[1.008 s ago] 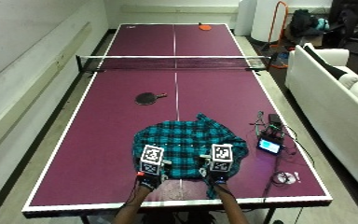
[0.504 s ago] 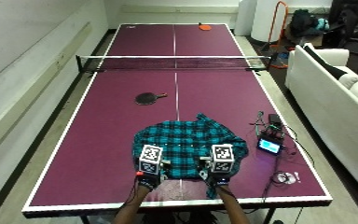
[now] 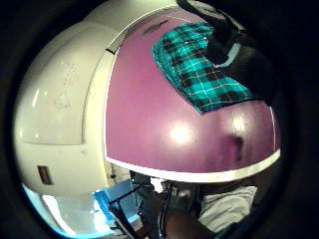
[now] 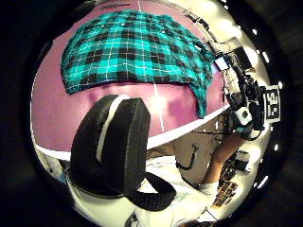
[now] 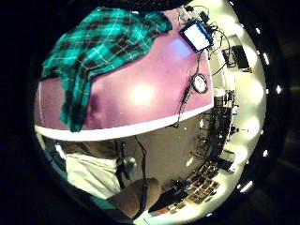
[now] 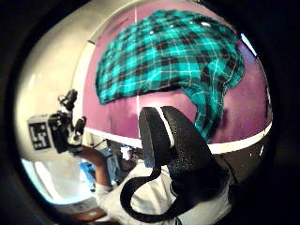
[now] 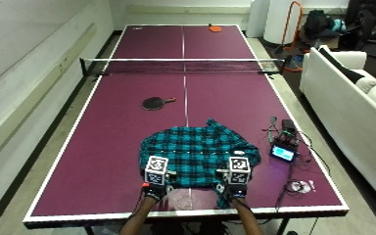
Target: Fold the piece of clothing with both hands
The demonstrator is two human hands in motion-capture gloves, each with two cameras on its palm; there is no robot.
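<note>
Both hands, left hand and right hand, hover at the plaid shirt's near hem on the tabletop; whether their fingers are apart or curled cannot be told.

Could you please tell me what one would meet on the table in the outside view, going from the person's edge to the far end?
left hand and right hand → plaid shirt → black paddle → net → orange paddle.
</note>
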